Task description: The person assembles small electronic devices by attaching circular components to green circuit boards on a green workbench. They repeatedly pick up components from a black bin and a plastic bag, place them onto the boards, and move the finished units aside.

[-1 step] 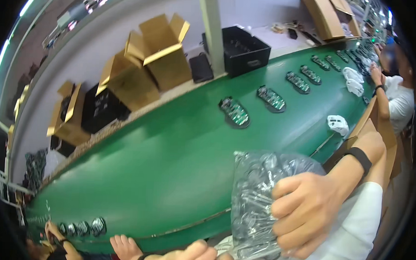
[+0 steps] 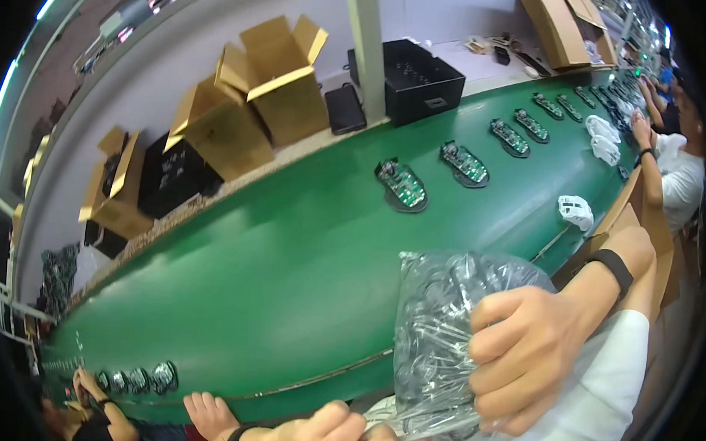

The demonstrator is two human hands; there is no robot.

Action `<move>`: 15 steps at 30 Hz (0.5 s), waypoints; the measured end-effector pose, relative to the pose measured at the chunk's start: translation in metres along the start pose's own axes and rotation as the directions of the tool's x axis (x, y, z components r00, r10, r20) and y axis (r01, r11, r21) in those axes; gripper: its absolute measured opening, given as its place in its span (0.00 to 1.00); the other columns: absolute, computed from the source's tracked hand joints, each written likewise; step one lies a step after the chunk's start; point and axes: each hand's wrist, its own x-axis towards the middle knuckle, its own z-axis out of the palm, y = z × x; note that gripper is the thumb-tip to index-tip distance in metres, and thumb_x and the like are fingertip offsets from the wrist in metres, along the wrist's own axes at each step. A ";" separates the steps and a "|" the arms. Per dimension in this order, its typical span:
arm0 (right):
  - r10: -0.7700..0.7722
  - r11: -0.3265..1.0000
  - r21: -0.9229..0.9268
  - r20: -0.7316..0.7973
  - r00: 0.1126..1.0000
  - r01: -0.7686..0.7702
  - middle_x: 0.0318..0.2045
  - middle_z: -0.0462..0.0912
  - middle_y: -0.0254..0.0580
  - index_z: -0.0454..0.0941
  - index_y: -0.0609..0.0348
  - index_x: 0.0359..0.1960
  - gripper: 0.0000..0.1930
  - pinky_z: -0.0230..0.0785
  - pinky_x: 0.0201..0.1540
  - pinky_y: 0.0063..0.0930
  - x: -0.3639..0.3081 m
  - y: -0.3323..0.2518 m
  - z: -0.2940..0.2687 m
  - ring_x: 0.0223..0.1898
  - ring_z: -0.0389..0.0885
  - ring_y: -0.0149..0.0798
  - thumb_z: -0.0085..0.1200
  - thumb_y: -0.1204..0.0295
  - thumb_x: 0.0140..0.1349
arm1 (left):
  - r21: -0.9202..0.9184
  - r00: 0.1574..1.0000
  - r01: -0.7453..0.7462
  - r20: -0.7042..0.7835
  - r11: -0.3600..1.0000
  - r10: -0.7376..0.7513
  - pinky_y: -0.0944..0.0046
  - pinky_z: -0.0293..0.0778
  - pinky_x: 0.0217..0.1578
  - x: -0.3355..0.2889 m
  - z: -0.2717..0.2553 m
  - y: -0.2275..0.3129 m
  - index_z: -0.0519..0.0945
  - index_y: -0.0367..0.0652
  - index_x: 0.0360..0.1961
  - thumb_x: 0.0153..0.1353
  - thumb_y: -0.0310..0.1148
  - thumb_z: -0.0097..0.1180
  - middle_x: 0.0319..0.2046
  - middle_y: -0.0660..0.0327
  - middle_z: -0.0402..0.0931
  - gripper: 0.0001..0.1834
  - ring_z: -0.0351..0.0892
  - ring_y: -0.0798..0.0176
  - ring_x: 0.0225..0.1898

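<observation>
Both hands grip a crinkled clear plastic bag (image 2: 442, 343) of small dark parts: left hand (image 2: 336, 434) pinching its bottom edge, right hand (image 2: 524, 358) curled around its side, just above the near edge of a green conveyor belt (image 2: 287, 281) carrying circuit boards (image 2: 402, 183).

Conveyor belt (image 2: 288, 273) plain dark green across the centre. Cardboard boxes (image 2: 272, 83) tan, upper left. Crate (image 2: 422, 85) black, top centre. Plastic bag (image 2: 435, 334) clear, glinting, lower right.

Nothing has shifted: both hands and the plastic bag (image 2: 442, 335) stay put.
</observation>
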 end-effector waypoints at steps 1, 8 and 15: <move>-0.012 0.999 -0.037 0.009 1.000 0.013 0.18 0.63 0.25 0.69 0.46 0.19 0.15 0.58 0.34 0.26 0.002 0.001 -0.002 0.21 0.61 0.30 0.54 0.59 0.61 | 0.029 0.999 0.041 -0.016 0.999 -0.041 0.68 0.52 0.19 -0.003 -0.001 0.004 0.83 0.51 0.44 0.53 0.32 0.57 0.18 0.70 0.62 0.15 0.54 0.71 0.16; 0.067 0.985 -0.167 0.105 0.992 -0.049 0.27 0.78 0.21 0.81 0.45 0.29 0.13 0.65 0.45 0.30 0.006 -0.004 -0.011 0.27 0.67 0.28 0.57 0.52 0.59 | 0.117 0.960 0.278 -0.032 0.953 -0.277 0.69 0.58 0.20 0.004 -0.007 0.007 0.78 0.49 0.29 0.55 0.36 0.60 0.17 0.71 0.63 0.05 0.57 0.70 0.17; 0.050 0.995 -0.089 0.035 0.998 -0.047 0.32 0.81 0.26 0.87 0.47 0.38 0.14 0.73 0.50 0.36 0.022 -0.003 -0.014 0.31 0.70 0.30 0.62 0.54 0.56 | 0.090 0.932 0.103 -0.357 0.991 -0.065 0.67 0.69 0.24 0.004 0.015 -0.011 0.77 0.48 0.28 0.44 0.31 0.60 0.22 0.69 0.72 0.08 0.63 0.65 0.24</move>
